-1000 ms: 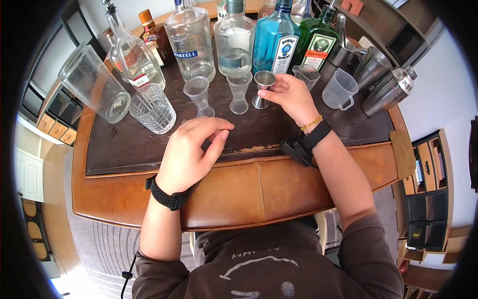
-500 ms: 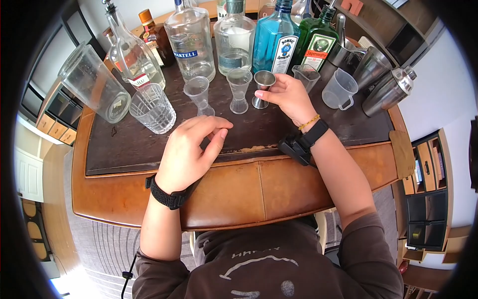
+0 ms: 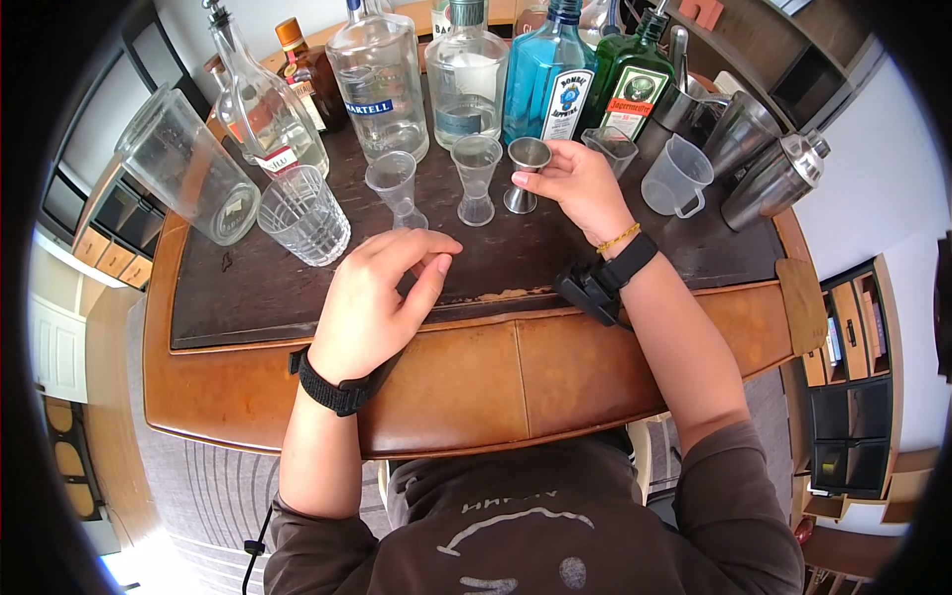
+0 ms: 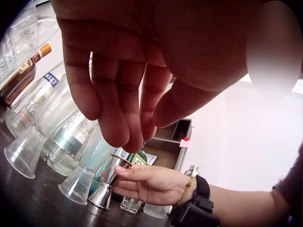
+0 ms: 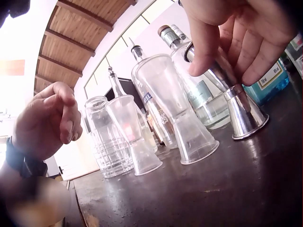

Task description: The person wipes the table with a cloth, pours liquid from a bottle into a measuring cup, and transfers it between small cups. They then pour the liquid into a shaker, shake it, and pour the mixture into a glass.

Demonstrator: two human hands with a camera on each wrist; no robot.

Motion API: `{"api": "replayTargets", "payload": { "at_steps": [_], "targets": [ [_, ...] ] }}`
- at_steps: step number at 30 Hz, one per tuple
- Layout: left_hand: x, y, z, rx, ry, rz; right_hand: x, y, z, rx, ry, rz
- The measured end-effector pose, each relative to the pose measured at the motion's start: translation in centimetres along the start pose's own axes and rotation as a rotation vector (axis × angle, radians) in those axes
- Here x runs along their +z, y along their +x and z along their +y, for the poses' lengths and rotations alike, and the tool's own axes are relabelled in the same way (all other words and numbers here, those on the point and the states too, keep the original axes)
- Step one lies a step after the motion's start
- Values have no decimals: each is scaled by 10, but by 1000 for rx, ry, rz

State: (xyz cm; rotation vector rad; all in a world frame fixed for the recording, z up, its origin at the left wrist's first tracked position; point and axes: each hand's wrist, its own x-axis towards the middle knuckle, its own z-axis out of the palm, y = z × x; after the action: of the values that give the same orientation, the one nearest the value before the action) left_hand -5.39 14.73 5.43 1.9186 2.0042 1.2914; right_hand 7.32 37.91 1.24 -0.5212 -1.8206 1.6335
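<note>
The steel jigger (image 3: 527,162) — pinched by the right hand (image 3: 587,190) — has shifted slightly.

- Your counter (image 3: 446,382) has a tan leather edge.
- Shelves (image 3: 851,436) stand to your right, by a white wall (image 3: 843,223).
- Above you, the ceiling (image 5: 71,40) is wooden.

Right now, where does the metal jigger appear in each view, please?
Head: metal jigger above the picture's centre, slightly right.
Left wrist: metal jigger in the lower part, left of centre.
Right wrist: metal jigger right of centre.
Shared landmark: the right hand, holding it in all three.
</note>
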Motion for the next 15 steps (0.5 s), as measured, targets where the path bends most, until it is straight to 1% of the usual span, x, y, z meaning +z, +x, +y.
{"api": "replayTargets", "payload": {
  "at_steps": [5,15],
  "targets": [
    [0,0,0,-4,3,-9,-4,1,-6,37,-27,-27],
    [-1,0,0,6,7,-6,-5,3,-21,0,-49,-47]
  ]
}}
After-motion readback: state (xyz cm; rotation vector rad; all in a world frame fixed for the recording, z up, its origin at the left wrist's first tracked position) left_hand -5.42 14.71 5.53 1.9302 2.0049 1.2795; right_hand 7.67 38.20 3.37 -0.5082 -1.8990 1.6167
